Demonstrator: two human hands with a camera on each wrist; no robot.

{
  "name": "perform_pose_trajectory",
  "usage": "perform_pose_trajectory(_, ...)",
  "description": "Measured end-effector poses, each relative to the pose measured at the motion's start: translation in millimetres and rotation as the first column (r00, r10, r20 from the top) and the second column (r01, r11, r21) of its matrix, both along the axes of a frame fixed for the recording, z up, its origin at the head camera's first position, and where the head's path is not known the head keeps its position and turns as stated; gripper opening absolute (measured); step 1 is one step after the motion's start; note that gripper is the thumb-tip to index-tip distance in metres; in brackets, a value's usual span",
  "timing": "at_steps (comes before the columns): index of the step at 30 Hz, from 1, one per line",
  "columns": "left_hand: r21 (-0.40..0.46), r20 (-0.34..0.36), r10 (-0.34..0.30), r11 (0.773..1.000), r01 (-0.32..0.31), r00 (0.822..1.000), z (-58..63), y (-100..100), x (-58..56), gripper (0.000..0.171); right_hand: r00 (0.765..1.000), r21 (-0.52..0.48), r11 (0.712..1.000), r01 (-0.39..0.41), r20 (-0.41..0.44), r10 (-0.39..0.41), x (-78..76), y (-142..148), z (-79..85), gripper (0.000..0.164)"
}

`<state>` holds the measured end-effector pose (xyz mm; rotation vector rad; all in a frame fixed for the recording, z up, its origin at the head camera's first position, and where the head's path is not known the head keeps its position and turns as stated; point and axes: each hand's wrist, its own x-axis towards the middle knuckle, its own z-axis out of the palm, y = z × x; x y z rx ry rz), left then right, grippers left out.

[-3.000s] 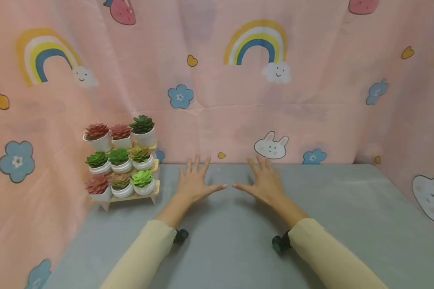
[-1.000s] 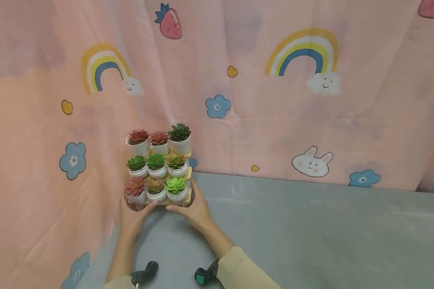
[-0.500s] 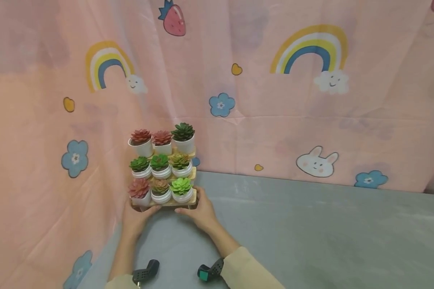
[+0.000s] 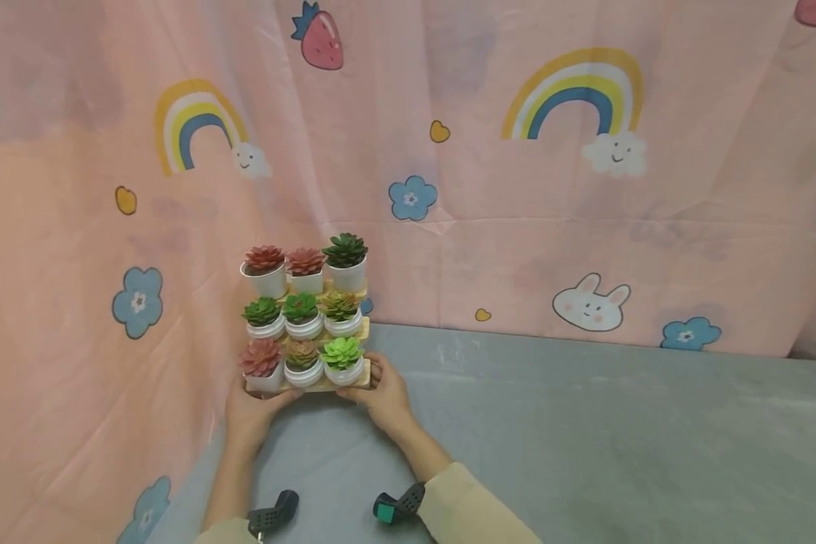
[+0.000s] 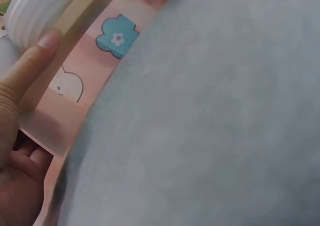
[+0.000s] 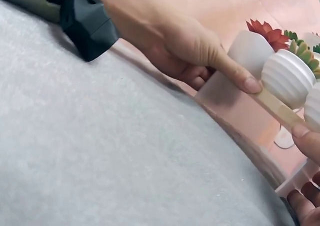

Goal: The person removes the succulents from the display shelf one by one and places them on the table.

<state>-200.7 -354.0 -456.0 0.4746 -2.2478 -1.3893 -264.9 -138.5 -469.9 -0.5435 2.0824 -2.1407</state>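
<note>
A three-tier wooden stand (image 4: 364,330) with white side legs holds rows of small succulents in white pots, at the left of the head view. My left hand (image 4: 246,415) grips its front left corner. My right hand (image 4: 389,406) grips the front right corner, fingers curled at the side. In the left wrist view, my left thumb (image 5: 32,60) presses the bottom shelf's front edge (image 5: 82,13), beside a ridged white pot (image 5: 37,15), with fingers behind a leg. Both thumbs lie along that edge in the right wrist view, near a red succulent (image 6: 269,34).
The grey tabletop (image 4: 551,423) stretches away to the right. A pink printed curtain (image 4: 476,249) hangs behind the table and close along the stand's left side. Dark camera mounts (image 4: 275,512) sit on the wrists.
Three seconds ago both hands were spread over the table, away from the stand. The view has turned left, and both hands now grip the stand. Lately the right fingers have curled in more.
</note>
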Motion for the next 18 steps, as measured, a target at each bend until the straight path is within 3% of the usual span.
perform_pose_trajectory(8,0.035,-0.03,-0.018,0.999,0.019,0.999,-13.1,-18,-4.2,0.098,0.999,-0.007,1.0,-0.006,0.048,0.006,-7.6,-10,-6.6,0.067)
perform_pose_trajectory(18,0.08,-0.038,-0.037,0.996,0.04,0.999,-6.9,-14,-14.2,0.097,0.996,0.036,0.999,-0.01,0.087,0.007,-19.6,-3,-3.3,0.069)
